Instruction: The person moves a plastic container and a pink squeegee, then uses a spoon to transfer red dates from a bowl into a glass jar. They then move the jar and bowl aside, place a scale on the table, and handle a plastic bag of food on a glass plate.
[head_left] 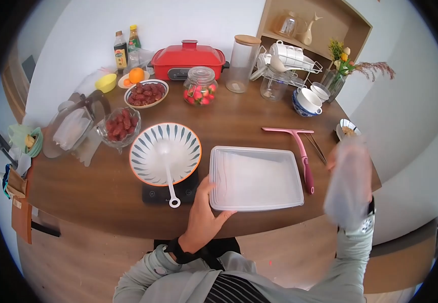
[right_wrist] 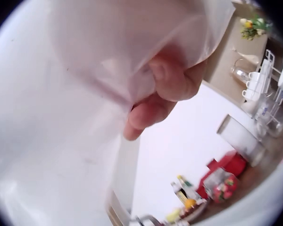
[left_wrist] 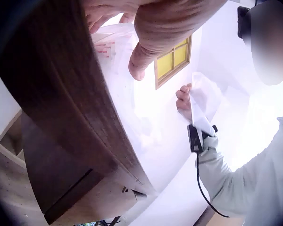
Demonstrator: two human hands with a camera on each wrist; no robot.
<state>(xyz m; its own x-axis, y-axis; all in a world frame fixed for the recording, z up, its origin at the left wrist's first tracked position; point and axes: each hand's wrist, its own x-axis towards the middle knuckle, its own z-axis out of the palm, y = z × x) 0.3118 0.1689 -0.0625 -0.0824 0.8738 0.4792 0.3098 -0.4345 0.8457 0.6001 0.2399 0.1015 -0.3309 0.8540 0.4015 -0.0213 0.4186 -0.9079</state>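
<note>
My left hand (head_left: 201,219) holds the near left corner of a translucent lidded plastic container (head_left: 259,177), with fingers along its left side and the thumb at its front edge. Something flat and white shows through the lid. Off to the right, my right hand (right_wrist: 172,89) is raised, pinching a thin, translucent plastic bag (head_left: 348,199), which hangs down over the wrist and is blurred in the head view. Between the container and the right hand lies a pink squeegee (head_left: 305,161). A patterned bowl (head_left: 143,164) with a white spoon (head_left: 169,179) stands left of the container.
Beneath the patterned bowl is a black scale (head_left: 153,194). Behind are dates in a glass bowl (head_left: 137,132), a jar of strawberries (head_left: 200,76), a red cooker (head_left: 188,58) and a tall lidded jar (head_left: 241,65). Metal tongs (head_left: 318,150) and a small dish (head_left: 341,132) are at the right.
</note>
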